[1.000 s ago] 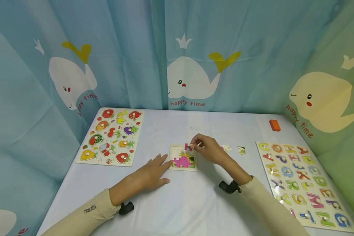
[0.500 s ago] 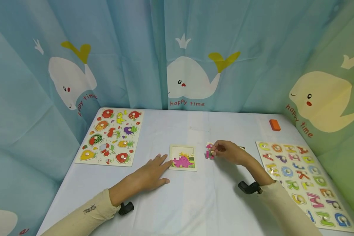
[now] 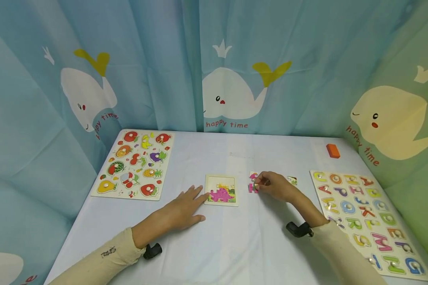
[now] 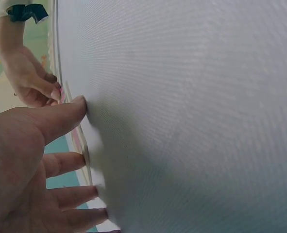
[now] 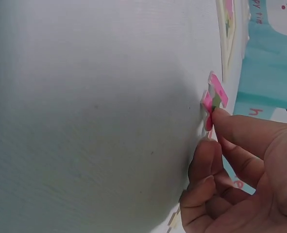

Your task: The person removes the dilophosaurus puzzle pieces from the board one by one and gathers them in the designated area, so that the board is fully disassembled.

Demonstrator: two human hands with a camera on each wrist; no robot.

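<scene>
And from my remote seat the head view comes in bright and even, soft light apparently from above, the white table (image 3: 199, 257) reading faintly blue. Diffuse shadow pools under the right hand (image 3: 276, 186) and along its sleeve (image 3: 342, 249); small glints dot the letter board (image 3: 372, 219). Wide-angle stretch here, folks: the curtain (image 3: 157, 71) leans out at both sides. Over to my left wrist feed, dimmer, the cloth's weave ribbed, a dark shadow beside the left hand (image 4: 22, 165). Right wrist now: murky left margin, shadow by the fingers (image 5: 250, 133), the pink puzzle piece (image 5: 207, 108) slightly soft.
</scene>
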